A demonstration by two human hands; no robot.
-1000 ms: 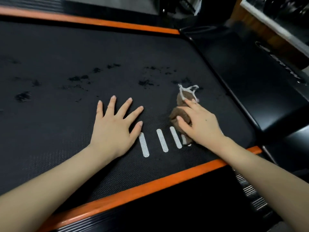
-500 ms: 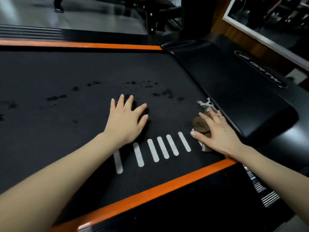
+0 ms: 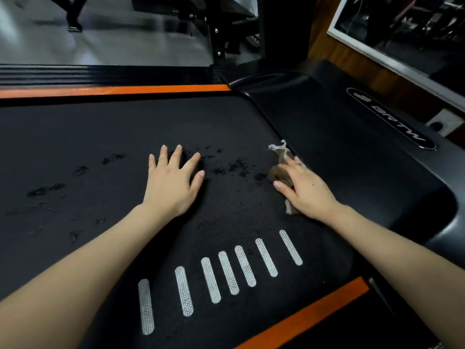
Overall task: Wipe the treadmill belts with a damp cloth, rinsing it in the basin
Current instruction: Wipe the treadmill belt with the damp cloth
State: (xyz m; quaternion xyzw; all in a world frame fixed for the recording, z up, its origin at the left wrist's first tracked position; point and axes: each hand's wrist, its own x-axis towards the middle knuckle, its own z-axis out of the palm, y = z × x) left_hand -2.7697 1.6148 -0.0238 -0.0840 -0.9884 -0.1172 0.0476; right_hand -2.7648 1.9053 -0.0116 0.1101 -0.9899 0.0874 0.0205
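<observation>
Brown crumpled cloth (image 3: 278,172) lies pressed under our right hand's (image 3: 309,192) straight, slightly spread fingers (image 3: 293,163), just beside the black plastic motor cover (image 3: 352,159). Farther from it, our left hand (image 3: 171,187) rests flat with its fingers spread.

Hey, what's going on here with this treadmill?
A person is wiping a treadmill belt. The right hand presses a bunched brown cloth onto the belt, close to the black cover at its end. The left hand lies flat on the belt with its fingers spread. Dark marks dot the belt between the hands and further left. No basin is in view.
</observation>
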